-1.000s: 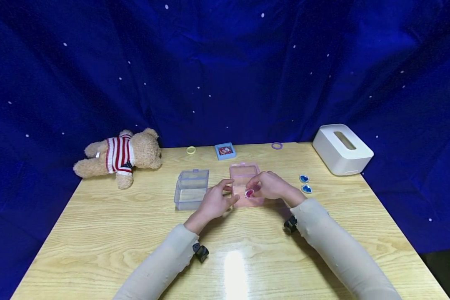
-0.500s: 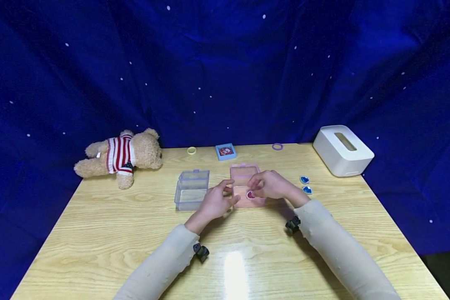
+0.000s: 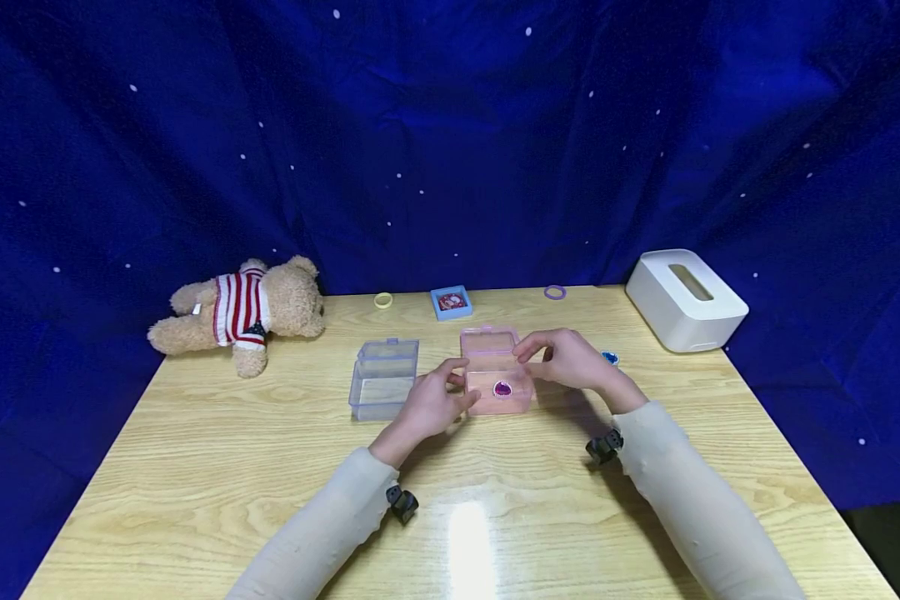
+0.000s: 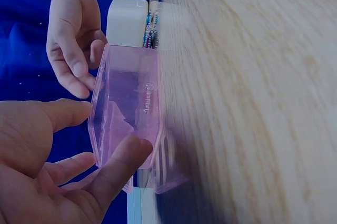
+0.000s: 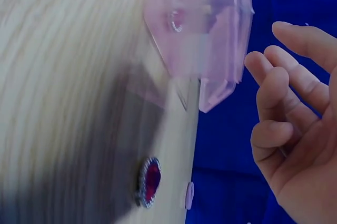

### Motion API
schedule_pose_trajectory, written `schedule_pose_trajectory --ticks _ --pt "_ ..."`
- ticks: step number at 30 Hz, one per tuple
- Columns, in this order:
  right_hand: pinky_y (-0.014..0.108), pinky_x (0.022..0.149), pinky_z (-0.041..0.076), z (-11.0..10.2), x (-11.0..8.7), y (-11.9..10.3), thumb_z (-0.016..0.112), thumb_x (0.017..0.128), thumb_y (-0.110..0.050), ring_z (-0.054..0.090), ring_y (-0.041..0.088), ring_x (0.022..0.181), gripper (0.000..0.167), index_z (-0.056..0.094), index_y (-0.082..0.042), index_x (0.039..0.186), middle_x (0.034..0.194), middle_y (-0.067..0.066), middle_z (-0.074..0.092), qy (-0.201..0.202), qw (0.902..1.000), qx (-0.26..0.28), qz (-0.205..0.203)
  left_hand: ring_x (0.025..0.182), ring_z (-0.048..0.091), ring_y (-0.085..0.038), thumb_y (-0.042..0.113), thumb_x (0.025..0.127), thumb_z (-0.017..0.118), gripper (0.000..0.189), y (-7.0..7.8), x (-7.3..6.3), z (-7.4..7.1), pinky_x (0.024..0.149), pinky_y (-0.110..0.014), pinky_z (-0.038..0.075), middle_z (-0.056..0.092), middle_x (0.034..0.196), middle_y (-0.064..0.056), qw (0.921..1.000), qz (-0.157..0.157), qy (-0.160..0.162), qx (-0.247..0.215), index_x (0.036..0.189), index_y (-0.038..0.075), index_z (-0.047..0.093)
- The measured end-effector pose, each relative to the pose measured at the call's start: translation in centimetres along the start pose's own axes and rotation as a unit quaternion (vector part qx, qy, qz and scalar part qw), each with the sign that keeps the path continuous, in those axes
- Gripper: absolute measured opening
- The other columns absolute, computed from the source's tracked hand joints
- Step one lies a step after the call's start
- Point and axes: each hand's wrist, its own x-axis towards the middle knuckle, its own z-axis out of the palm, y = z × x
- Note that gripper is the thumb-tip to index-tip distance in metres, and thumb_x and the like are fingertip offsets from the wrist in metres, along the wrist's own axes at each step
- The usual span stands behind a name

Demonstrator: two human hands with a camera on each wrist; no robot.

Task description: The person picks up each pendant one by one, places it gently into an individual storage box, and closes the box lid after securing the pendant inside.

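Observation:
A translucent pink box (image 3: 498, 404), its lid raised, stands mid-table. Inside lies a red gem (image 3: 502, 389) edged in silver beads, also visible through the plastic in both wrist views. My left hand (image 3: 429, 402) is at the box's left side, thumb and fingers spread, fingertips touching the box. To the right of the box hovers my right hand (image 3: 570, 360), fingers loosely bent and holding nothing. Another red gem (image 5: 150, 182) lies on the table in the right wrist view. A blue gem (image 3: 610, 357) shows past my right hand.
A translucent grey-blue box (image 3: 378, 411), lid raised, stands left of the pink one. At the back are a yellow ring (image 3: 383, 293), a small blue tray (image 3: 438, 314) and a purple ring (image 3: 555, 287). A teddy bear (image 3: 285, 300) and white tissue box (image 3: 663, 312) flank the table.
My right hand has released the red gem inside the pink box and moved up and right. It now covers the nearer blue gem in the head view. My left hand has stayed in place.

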Motion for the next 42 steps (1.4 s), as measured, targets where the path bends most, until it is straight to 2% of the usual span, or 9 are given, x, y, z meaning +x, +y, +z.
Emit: schedule_pose_trajectory --ticks 3,9,13,21,30,38,42 --pt "0.023 0.05 0.044 -0.7 -0.4 0.2 0.075 0.085 -0.011 0.052 0.007 0.056 0.02 0.074 -0.008 0.105 0.094 0.006 0.076 0.014 0.9998 0.008 0.014 0.114 0.067 -0.033 0.028 0.092 0.072 0.059 0.0 0.0 0.0 0.103 -0.047 0.052 0.071 0.118 -0.013 1.0 0.0 -0.003 -0.001 0.145 0.014 0.05" --pt "0.023 0.051 0.044 -1.4 -1.2 1.3 0.075 0.086 -0.012 0.053 0.008 0.058 0.018 0.074 -0.008 0.104 0.091 0.007 0.075 0.031 0.999 0.009 0.03 0.111 0.068 -0.033 0.029 0.092 0.072 0.06 0.1 -0.1 -0.2 0.101 -0.047 0.053 0.071 0.117 -0.013 1.0 0.004 -0.006 -0.001 0.145 0.013 0.049" --pt "0.023 0.052 0.048 -1.5 -1.7 2.4 0.074 0.086 -0.01 0.058 0.01 0.059 0.021 0.073 -0.004 0.106 0.092 0.008 0.076 0.027 0.9988 0.013 0.039 0.109 0.068 -0.032 0.028 0.092 0.072 0.06 0.1 -0.1 -0.2 0.099 -0.047 0.054 0.071 0.115 -0.013 1.0 0.002 -0.008 0.001 0.145 0.013 0.049" --pt "0.022 0.064 0.05 -1.7 -2.8 4.3 0.074 0.087 -0.014 0.067 0.01 0.072 0.023 0.073 -0.004 0.108 0.096 0.009 0.076 0.025 0.996 -0.004 0.085 0.11 0.068 -0.032 0.029 0.092 0.071 0.059 0.1 0.0 -0.1 0.101 -0.047 0.053 0.071 0.116 -0.013 1.0 -0.003 -0.007 0.002 0.145 0.015 0.049" --pt "0.025 0.069 0.051 -1.7 -3.8 5.8 0.077 0.086 -0.019 0.069 0.012 0.082 0.026 0.073 -0.006 0.108 0.098 0.008 0.075 0.014 0.9912 -0.01 0.131 0.109 0.068 -0.031 0.029 0.093 0.071 0.059 0.1 0.0 -0.1 0.1 -0.046 0.054 0.071 0.117 -0.013 0.9999 -0.005 -0.012 0.001 0.146 0.015 0.048" --pt "0.028 0.073 0.043 -1.0 -3.9 6.6 0.081 0.082 -0.022 0.058 0.014 0.082 0.028 0.073 -0.011 0.106 0.093 0.003 0.071 -0.003 0.988 -0.039 0.149 0.108 0.068 -0.03 0.029 0.093 0.071 0.059 0.2 -0.1 -0.2 0.099 -0.046 0.054 0.071 0.115 -0.011 0.9999 -0.006 -0.011 -0.001 0.146 0.015 0.048" --pt "0.029 0.076 0.044 -0.8 -3.9 6.6 0.082 0.08 -0.019 0.059 0.015 0.084 0.029 0.073 -0.01 0.106 0.091 0.003 0.071 -0.006 0.9879 -0.051 0.146 0.106 0.069 -0.029 0.029 0.093 0.071 0.06 0.3 -0.1 -0.2 0.098 -0.045 0.054 0.071 0.114 -0.01 0.9999 -0.007 -0.011 -0.005 0.146 0.015 0.048"
